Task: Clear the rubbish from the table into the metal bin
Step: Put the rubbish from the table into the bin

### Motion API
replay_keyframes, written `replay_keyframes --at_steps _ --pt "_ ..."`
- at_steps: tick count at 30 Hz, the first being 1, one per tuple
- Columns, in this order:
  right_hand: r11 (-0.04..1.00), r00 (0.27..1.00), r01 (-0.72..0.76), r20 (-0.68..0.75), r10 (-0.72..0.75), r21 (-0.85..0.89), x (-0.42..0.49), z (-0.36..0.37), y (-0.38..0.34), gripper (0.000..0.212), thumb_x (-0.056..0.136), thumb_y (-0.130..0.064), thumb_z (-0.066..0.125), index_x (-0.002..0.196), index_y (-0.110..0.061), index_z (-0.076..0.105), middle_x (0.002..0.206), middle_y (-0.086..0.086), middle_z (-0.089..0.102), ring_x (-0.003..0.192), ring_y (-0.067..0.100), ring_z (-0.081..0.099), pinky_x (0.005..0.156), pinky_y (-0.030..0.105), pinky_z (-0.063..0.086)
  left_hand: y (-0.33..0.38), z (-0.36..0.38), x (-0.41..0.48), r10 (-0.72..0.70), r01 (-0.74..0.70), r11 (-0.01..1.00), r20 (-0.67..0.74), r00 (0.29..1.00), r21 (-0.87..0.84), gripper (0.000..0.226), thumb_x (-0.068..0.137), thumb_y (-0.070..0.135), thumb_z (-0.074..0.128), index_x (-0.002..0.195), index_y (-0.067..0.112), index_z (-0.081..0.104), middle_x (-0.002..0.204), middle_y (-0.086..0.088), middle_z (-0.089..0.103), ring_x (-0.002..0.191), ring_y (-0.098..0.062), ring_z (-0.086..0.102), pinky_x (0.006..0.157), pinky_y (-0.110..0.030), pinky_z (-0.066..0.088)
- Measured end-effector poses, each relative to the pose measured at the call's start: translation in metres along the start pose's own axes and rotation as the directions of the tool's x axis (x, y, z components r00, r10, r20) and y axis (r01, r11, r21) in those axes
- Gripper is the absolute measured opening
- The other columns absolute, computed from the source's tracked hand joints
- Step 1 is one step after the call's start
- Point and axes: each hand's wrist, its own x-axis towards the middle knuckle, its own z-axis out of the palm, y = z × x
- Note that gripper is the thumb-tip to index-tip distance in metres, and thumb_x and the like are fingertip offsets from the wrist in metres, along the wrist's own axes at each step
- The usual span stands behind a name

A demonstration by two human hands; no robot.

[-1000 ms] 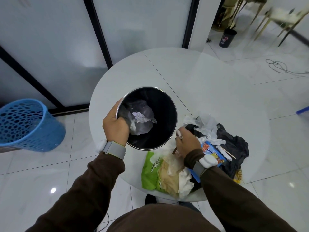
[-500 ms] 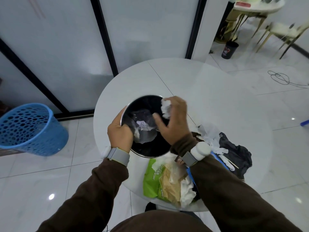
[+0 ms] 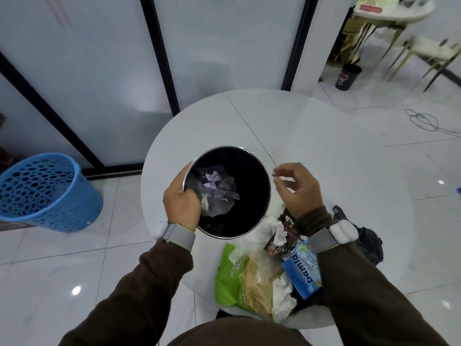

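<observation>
The metal bin [image 3: 259, 168] stands on the round white table [image 3: 311, 136], dark inside, with crumpled tissue [image 3: 219, 188] lying in it. My left hand [image 3: 180, 203] grips the bin's left rim. Just right of the bin hovers my right hand [image 3: 296, 188], fingers loosely spread and holding nothing. A heap of rubbish lies at the table's near edge: a green wrapper [image 3: 230, 273], a blue packet [image 3: 303, 270], white tissues [image 3: 282, 295], a brown wrapper [image 3: 282, 242] and a black plastic bag [image 3: 369, 243].
A blue perforated plastic basket [image 3: 47, 193] stands on the tiled floor to the left. Frosted glass panels with black frames rise behind the table. A small black bin [image 3: 348, 77], chairs and a cable [image 3: 424, 119] are at the far right.
My right hand carried a white tissue from the heap over the bin, let it go, and has drawn back to the right, empty. My left hand kept its grip on the rim.
</observation>
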Motion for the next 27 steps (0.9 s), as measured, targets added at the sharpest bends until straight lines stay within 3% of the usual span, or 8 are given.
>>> replay_keyframes --at_steps 3,6,10,12,14,17,21,27 --pt "0.99 0.997 -0.078 -0.025 0.075 -0.115 -0.003 -0.027 0.032 0.025 0.086 0.006 0.065 0.102 -0.013 0.066 0.101 0.002 0.067 0.092 0.014 0.069 0.076 0.031 0.061 -0.002 0.005 0.004 -0.01 0.01 1.0 0.005 1.0 -0.017 0.071 0.079 -0.017 0.039 0.128 0.023 0.071 0.128 0.004 0.07 0.123 -0.011 0.061 0.108 -0.028 0.047" --pt "0.938 0.969 -0.099 0.181 0.167 -0.333 -0.012 -0.04 0.068 0.034 0.082 0.0 0.067 0.103 -0.025 0.064 0.104 -0.003 0.061 0.094 0.01 0.063 0.08 0.036 0.059 -0.003 0.012 0.01 -0.017 0.018 1.0 0.023 1.0 -0.026 0.07 0.08 -0.017 0.039 0.129 0.021 0.071 0.127 0.003 0.07 0.123 -0.011 0.062 0.107 -0.026 0.048" --pt "0.748 0.71 0.006 0.529 0.464 -0.664 -0.037 -0.027 0.098 0.05 0.076 -0.04 0.074 0.123 -0.036 0.057 0.126 -0.003 0.05 0.111 0.016 0.054 0.097 0.041 0.051 -0.003 0.017 0.012 -0.018 0.02 0.999 0.039 0.999 -0.039 0.068 0.08 -0.017 0.039 0.129 0.02 0.071 0.126 0.002 0.071 0.122 -0.01 0.062 0.105 -0.022 0.048" --pt "0.599 0.614 0.097 0.521 0.592 -0.795 -0.053 -0.014 0.109 0.08 0.062 -0.07 0.07 0.134 -0.042 0.046 0.143 0.002 0.04 0.13 0.026 0.045 0.103 0.046 0.048 -0.004 0.02 0.014 -0.019 0.021 0.999 0.051 0.999 -0.041 0.068 0.08 -0.016 0.04 0.129 0.02 0.071 0.126 0.003 0.071 0.122 -0.01 0.062 0.105 -0.024 0.049" --pt "0.482 0.559 0.166 0.485 0.673 -0.86 -0.068 -0.002 0.119 0.098 0.056 -0.081 0.064 0.142 -0.046 0.035 0.158 0.007 0.023 0.142 0.034 0.028 0.11 0.052 0.038 -0.005 0.022 0.015 -0.023 0.025 0.999 0.055 0.998 -0.036 0.069 0.08 -0.017 0.039 0.129 0.02 0.071 0.126 0.003 0.071 0.123 -0.011 0.062 0.106 -0.024 0.049" --pt "0.42 0.532 0.225 0.472 0.703 -0.879 -0.081 0.011 0.129 0.095 0.064 -0.07 0.071 0.146 -0.045 0.029 0.162 0.009 0.01 0.145 0.038 0.018 0.109 0.058 0.033 -0.005 0.022 0.015 -0.036 0.038 0.998 0.062 0.997 -0.04 0.07 0.079 -0.017 0.038 0.13 0.019 0.07 0.128 0.002 0.07 0.124 -0.01 0.061 0.107 -0.025 0.048" --pt "0.405 0.526 0.249 0.474 0.706 -0.88 -0.086 0.022 0.14 0.071 0.08 -0.052 0.068 0.141 -0.039 0.035 0.161 0.012 0.015 0.147 0.04 0.014 0.11 0.062 0.03 -0.007 0.021 0.014 -0.045 0.048 0.998 0.064 0.997 -0.039 0.072 0.077 -0.017 0.037 0.129 0.021 0.071 0.127 0.003 0.071 0.122 -0.01 0.062 0.107 -0.031 0.05" --pt "0.332 0.49 0.4 0.505 0.71 -0.854 -0.088 0.032 0.144 0.065 0.09 -0.039 0.063 0.148 -0.028 0.036 0.164 0.017 0.007 0.147 0.043 0.016 0.113 0.06 0.026 -0.007 0.018 0.011 -0.06 0.061 0.998 0.056 0.997 -0.029 0.071 0.078 -0.017 0.038 0.128 0.022 0.071 0.126 0.003 0.071 0.121 -0.01 0.063 0.107 -0.031 0.05"
